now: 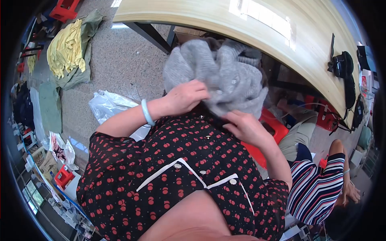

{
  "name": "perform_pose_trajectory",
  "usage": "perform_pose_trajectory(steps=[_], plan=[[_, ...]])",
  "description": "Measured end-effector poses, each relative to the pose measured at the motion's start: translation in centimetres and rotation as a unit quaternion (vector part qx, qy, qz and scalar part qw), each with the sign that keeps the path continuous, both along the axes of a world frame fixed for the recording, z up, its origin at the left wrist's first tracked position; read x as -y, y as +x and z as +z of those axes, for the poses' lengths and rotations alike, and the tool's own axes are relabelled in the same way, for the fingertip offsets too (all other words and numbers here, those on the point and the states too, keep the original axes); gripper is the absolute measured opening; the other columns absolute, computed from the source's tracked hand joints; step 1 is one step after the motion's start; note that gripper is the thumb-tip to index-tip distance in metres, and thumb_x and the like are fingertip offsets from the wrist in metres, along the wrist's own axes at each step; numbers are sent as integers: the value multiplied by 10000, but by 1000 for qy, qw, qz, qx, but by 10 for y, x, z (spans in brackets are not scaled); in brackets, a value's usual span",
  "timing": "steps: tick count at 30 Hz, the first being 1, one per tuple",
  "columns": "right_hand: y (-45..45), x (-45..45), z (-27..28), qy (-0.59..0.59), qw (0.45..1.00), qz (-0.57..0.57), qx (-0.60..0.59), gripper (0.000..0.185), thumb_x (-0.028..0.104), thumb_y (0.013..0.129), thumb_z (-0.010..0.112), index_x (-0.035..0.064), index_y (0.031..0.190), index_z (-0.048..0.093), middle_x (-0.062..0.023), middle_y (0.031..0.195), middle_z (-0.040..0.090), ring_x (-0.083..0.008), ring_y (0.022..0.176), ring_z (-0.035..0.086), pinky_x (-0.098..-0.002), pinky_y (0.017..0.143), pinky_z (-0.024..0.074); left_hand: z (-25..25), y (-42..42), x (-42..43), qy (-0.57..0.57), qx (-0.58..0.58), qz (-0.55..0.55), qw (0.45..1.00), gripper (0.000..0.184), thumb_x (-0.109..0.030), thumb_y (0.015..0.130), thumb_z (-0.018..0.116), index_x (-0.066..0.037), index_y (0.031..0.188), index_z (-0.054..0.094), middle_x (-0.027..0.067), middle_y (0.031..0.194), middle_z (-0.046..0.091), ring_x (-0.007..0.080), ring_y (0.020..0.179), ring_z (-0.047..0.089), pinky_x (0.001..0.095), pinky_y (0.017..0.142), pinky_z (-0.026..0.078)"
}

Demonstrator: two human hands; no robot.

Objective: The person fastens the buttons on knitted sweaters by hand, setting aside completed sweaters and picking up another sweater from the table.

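Observation:
A bunched grey knitted garment (217,72) with shiny buttons lies in front of my body, beside the table's near edge. My left hand (187,96), with a pale bangle (147,112) on its wrist, has its fingers closed on the garment's lower left part. At the lower right edge of the same cloth, my right hand (243,126) pinches the fabric between thumb and fingers. Parts of the garment are slightly blurred, and some fingertips are hidden in the folds.
A wooden table (181,11) carries a black object (343,64) at right. Red stools (265,132) stand nearby, and a person in a striped top (311,190) is at right. Yellow cloth (66,48) and a plastic bag (110,105) lie on the floor at left.

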State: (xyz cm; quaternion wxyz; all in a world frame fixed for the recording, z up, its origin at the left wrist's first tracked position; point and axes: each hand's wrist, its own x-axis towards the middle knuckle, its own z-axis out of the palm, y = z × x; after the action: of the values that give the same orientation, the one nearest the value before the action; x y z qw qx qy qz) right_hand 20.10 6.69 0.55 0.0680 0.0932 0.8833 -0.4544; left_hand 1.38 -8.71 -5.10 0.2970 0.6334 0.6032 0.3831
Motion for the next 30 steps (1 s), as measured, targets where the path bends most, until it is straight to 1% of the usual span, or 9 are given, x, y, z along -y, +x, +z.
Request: perform_pose_trajectory(steps=[8, 11, 13, 14, 18, 21, 25, 28, 30], plan=[[-56, -43, -15, 81, 971, -127, -186, 143, 53, 796, 573, -17, 919, 586, -135, 831, 603, -236, 734, 591, -296, 688, 457, -9, 12, 47, 66, -132, 59, 987, 151, 33, 677, 567, -19, 818, 558, 107, 860, 529, 288, 868, 548, 341, 718, 462], [-86, -46, -37, 157, 977, -74, -121, 235, 187, 829, 550, -17, 944, 582, -162, 877, 603, -297, 816, 585, -344, 756, 446, -6, 9, 54, 98, -170, 81, 977, 154, 28, 665, 577, -20, 810, 557, 107, 857, 528, 293, 889, 553, 340, 728, 467], [-100, -47, -45, 255, 954, -1, 155, 343, 302, 832, 527, -9, 965, 581, -197, 921, 592, -331, 907, 555, -373, 820, 417, -9, 4, 62, 114, -211, 126, 963, 167, 39, 646, 589, -18, 800, 560, 105, 857, 532, 297, 899, 558, 344, 722, 473], [-99, -46, -52, 255, 955, 4, 152, 343, 302, 832, 527, -9, 965, 581, -197, 921, 592, -331, 907, 555, -373, 820, 417, -10, 2, 67, 112, -213, 130, 962, 167, 39, 646, 589, -18, 800, 560, 105, 857, 532, 297, 899, 558, 344, 722, 473], [-88, -49, -55, 127, 980, 81, 132, 308, 250, 801, 563, -10, 964, 581, -132, 893, 612, -255, 833, 578, -328, 771, 433, -22, -5, 87, 111, -243, 208, 941, 193, 76, 621, 588, -22, 784, 558, 104, 850, 532, 309, 907, 555, 359, 735, 475], [-83, -61, -47, -189, 977, -102, 16, 187, 69, 766, 595, 1, 940, 595, -20, 904, 602, -68, 852, 520, -213, 761, 417, -24, 0, 93, 92, -242, 231, 938, 186, 77, 620, 584, -24, 774, 556, 105, 845, 533, 308, 919, 552, 361, 747, 471], [-74, -77, -33, -532, 817, -200, -98, 282, 26, 805, 531, 3, 1086, 521, -58, 1028, 595, -131, 957, 553, -262, 860, 412, -21, 9, 92, 43, -201, 225, 952, 209, 54, 661, 566, -30, 851, 542, 117, 922, 522, 310, 933, 541, 361, 763, 465], [-74, -74, -27, -558, 806, -180, -78, 414, 30, 785, 516, -14, 1192, 456, -80, 1166, 538, -171, 1083, 503, -305, 942, 372, -11, 11, 85, -24, -123, 223, 967, 307, -20, 705, 595, -31, 997, 500, 153, 1054, 482, 321, 995, 506, 346, 787, 457], [-79, -63, -21, -456, 880, -121, -55, 379, 68, 762, 562, -3, 1131, 515, -62, 1084, 576, -158, 985, 539, -278, 891, 392, 9, 15, 73, 47, -65, 339, 937, 454, -101, 698, 665, -24, 1099, 465, 181, 1137, 443, 311, 1040, 478, 334, 795, 453]])
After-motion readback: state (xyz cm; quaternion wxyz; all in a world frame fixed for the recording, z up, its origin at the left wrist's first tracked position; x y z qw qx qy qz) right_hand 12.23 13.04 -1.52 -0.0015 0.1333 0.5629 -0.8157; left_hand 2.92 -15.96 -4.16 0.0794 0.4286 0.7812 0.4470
